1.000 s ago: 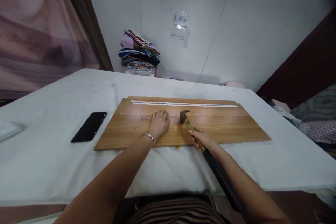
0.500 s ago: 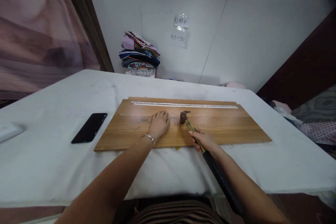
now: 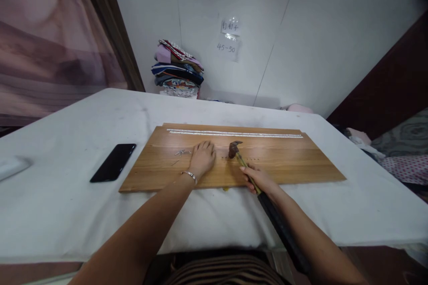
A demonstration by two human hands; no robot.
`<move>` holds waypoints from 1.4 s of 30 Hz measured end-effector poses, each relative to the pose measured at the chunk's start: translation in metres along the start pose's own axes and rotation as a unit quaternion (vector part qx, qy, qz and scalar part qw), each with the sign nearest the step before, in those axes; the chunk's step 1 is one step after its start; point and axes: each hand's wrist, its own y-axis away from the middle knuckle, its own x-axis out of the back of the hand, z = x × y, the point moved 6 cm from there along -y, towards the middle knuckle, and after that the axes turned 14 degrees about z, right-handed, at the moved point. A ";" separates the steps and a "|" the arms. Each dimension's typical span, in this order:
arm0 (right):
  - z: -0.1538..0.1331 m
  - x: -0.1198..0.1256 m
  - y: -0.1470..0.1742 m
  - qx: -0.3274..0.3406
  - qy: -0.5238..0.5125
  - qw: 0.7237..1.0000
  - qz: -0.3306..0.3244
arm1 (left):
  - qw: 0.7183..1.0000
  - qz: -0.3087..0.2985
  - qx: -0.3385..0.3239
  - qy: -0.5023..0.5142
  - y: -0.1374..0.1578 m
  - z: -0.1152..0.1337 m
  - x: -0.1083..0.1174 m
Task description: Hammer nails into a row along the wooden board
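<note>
Your right hand (image 3: 259,177) has its fingers wrapped round the shaft of the claw hammer (image 3: 271,209), gripping the yellowish length between head and black grip; the hammer head stands over the middle of the wooden board (image 3: 287,167), to the right of your left hand (image 3: 202,159); whether it touches the wood cannot be told.

Your left hand lies palm down on the board, fingers extended and close together; whether anything is beneath the palm cannot be seen; a bracelet (image 3: 190,175) is noted at that wrist.

A small heap of nails (image 3: 182,152) lies on the board just left of your left hand; one single nail (image 3: 175,162) lies apart on the near side of the heap; a row of small dark spots (image 3: 253,159) shows on both sides of the hammer head, too small to identify; two white marked strips (image 3: 200,131) run along the board's far side.

The board rests on the white-covered tabletop (image 3: 67,156); a black smartphone (image 3: 113,163) lies left of it; a stack of folded cloth (image 3: 178,75) stands at the far side, against the wall.
</note>
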 end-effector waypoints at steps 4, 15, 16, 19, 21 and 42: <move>-0.002 0.003 0.000 0.001 -0.001 1.000 0.003 | 1.000 0.011 0.000 0.004 0.000 -0.003 -0.005; 0.001 0.003 0.000 -0.007 0.002 1.000 0.012 | 1.000 0.007 0.000 0.005 0.000 -0.002 -0.003; -0.001 0.003 0.001 -0.006 0.003 1.000 0.013 | 1.000 0.006 0.001 0.005 0.000 -0.002 -0.003; -0.005 0.005 0.003 -0.003 0.000 1.000 0.019 | 1.000 0.004 0.002 0.000 0.000 -0.002 -0.003; -0.006 0.005 0.003 -0.004 0.000 1.000 0.022 | 1.000 0.003 0.000 0.001 0.000 -0.002 -0.003; -0.002 0.001 0.002 -0.007 -0.006 1.000 0.013 | 1.000 -0.018 0.006 -0.007 0.000 0.001 0.001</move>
